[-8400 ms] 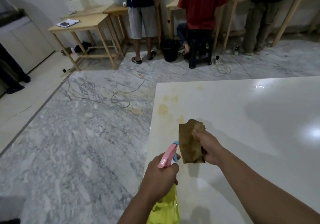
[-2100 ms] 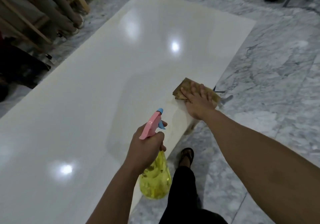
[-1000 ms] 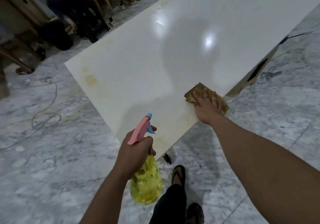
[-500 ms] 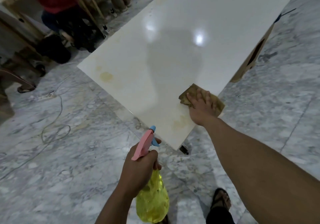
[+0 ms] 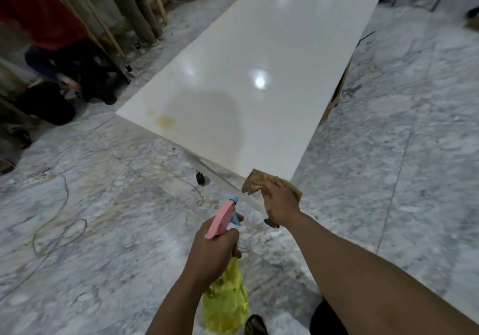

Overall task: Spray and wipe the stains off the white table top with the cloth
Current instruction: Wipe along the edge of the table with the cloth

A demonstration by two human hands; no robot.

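The long white table top [image 5: 259,57] runs away from me, its near corner just in front of my hands. Yellowish stains [image 5: 166,120] mark its left near corner. My right hand [image 5: 281,201] grips the brown cloth [image 5: 256,184] at the near right corner, at or just off the table's edge. My left hand [image 5: 215,254] holds the yellow spray bottle [image 5: 225,306] by its neck, over the floor; the pink and blue trigger head [image 5: 224,216] points toward the table.
Grey marble floor surrounds the table, with loose cables [image 5: 57,223] at the left. A person in a red top [image 5: 39,13] sits beside wooden table legs [image 5: 103,23] at the far left. A caster wheel [image 5: 200,178] shows under the table. My sandalled foot [image 5: 255,325] is below.
I have stepped back toward the table's end. My right hand drew the cloth along to the near corner and now grips it rather than pressing it flat. The bottle stays in my left hand.
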